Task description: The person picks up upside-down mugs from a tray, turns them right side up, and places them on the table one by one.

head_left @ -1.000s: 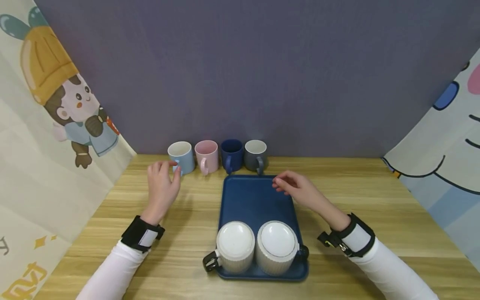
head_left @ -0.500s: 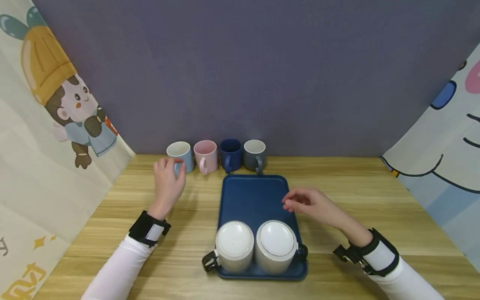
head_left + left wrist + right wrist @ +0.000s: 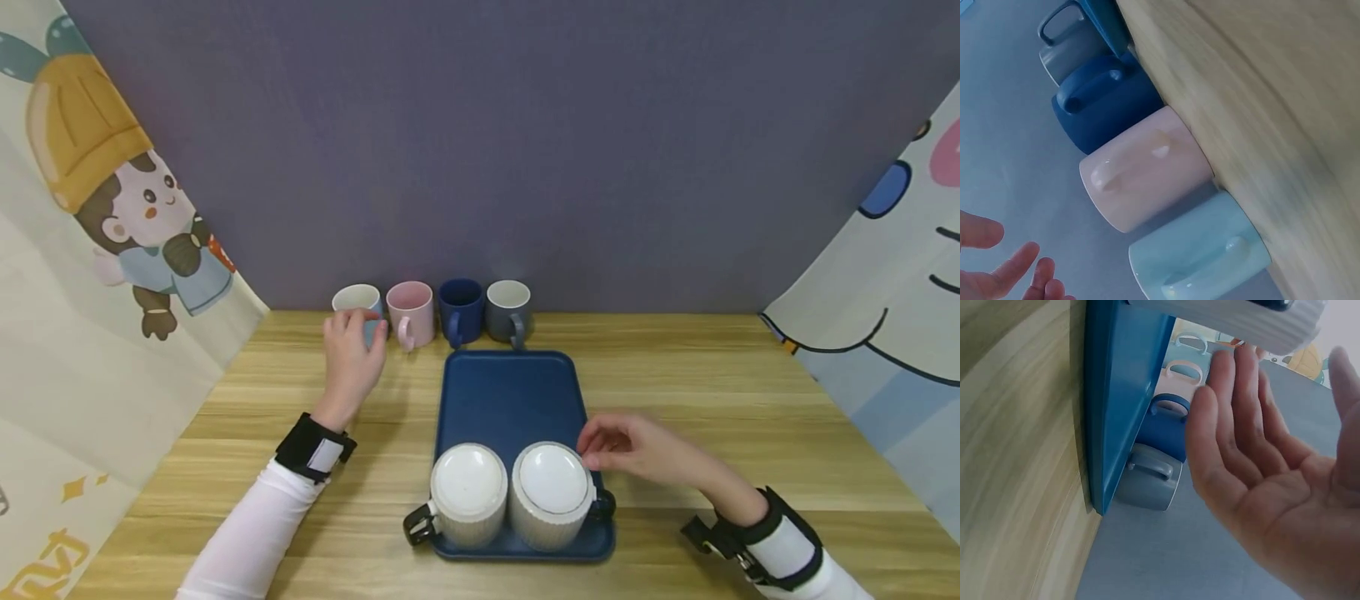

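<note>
My left hand point(image 3: 354, 360) is above the table in front of the light blue mug point(image 3: 1194, 240), partly covering it in the head view. Its fingers are loosely bent and hold nothing; in the left wrist view they show apart from the mug. My right hand point(image 3: 636, 447), palm and relaxed fingers showing in the right wrist view, is right at the far side of a white ribbed mug point(image 3: 551, 483). That mug stands upside down on the blue tray point(image 3: 510, 392), its dark handle pointing right. Beside it is a matching upturned mug point(image 3: 470, 483), handle pointing left.
Along the grey back panel point(image 3: 480, 150), a pink mug point(image 3: 417, 321), a navy mug point(image 3: 468, 315) and a grey mug point(image 3: 498, 318) stand upright, continuing the light blue one's row. The tray's far edge lies close in front of the grey mug. Printed cloths hang at both sides.
My right hand has come back from over the tray's far right part to the right ribbed mug. My left hand has shifted right and slightly forward, covering more of the light blue mug.
</note>
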The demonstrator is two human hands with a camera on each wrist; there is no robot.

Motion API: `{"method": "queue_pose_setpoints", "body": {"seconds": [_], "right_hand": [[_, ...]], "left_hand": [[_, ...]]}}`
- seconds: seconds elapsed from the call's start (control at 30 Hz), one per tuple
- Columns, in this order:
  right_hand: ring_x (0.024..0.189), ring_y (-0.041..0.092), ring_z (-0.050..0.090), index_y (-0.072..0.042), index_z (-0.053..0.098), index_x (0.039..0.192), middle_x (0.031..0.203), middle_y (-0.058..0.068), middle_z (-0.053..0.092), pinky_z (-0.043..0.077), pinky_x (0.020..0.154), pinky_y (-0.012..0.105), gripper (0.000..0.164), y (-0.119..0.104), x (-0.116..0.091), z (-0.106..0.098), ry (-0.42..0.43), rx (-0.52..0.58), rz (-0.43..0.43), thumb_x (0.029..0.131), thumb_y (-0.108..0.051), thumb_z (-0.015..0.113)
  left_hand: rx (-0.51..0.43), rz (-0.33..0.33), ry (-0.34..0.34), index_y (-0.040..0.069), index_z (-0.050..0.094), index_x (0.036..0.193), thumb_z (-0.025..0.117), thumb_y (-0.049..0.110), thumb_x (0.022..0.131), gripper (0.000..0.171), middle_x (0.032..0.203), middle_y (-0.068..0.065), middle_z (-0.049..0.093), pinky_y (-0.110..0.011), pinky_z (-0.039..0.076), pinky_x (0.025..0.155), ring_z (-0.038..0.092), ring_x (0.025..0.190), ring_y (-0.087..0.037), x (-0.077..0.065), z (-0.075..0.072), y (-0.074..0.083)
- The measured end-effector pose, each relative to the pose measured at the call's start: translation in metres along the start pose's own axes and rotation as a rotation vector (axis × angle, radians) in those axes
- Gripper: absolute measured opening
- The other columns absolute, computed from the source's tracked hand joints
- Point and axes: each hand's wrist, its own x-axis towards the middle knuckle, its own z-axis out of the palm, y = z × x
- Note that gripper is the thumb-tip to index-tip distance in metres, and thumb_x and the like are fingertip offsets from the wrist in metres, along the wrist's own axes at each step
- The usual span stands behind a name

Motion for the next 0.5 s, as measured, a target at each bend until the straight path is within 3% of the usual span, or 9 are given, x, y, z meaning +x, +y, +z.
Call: {"method": "queue_pose_setpoints", "body": {"seconds": [0.23,0.4,0.5], "right_hand": [[0.075,0.003,0.062,-0.012,0.062,0.095,0.083,-0.002,0.065,0.055,0.064,0.027,0.012,0.0003,-0.0039,0.0029,-0.102,0.016,-0.081,0.087,-0.019,0.068],[0.074,0.000,0.061,-0.009,0.063,0.091,0.080,-0.002,0.064,0.054,0.063,0.026,0.009,0.0024,-0.0039,0.0029,-0.127,0.073,-0.099,0.088,-0.017,0.067],[0.074,-0.001,0.060,-0.006,0.064,0.091,0.078,0.005,0.065,0.054,0.062,0.026,0.008,0.0064,-0.0040,0.0023,-0.162,0.119,-0.125,0.088,-0.012,0.067]], "left_hand": [[0.001,0.013,-0.002,-0.003,0.063,0.096,0.062,0.011,0.088,0.016,0.097,-0.022,0.055,-0.047,0.033,0.084,0.044,0.097,-0.039,0.0036,0.0058,0.0054],[0.006,0.023,0.008,-0.003,0.063,0.096,0.062,0.010,0.087,0.016,0.097,-0.022,0.055,-0.047,0.033,0.084,0.044,0.097,-0.039,0.0027,0.0086,0.0072],[0.002,0.031,0.007,-0.003,0.063,0.095,0.062,0.009,0.087,0.015,0.096,-0.023,0.055,-0.047,0.033,0.084,0.044,0.096,-0.039,0.0020,0.0102,0.0082]]}}
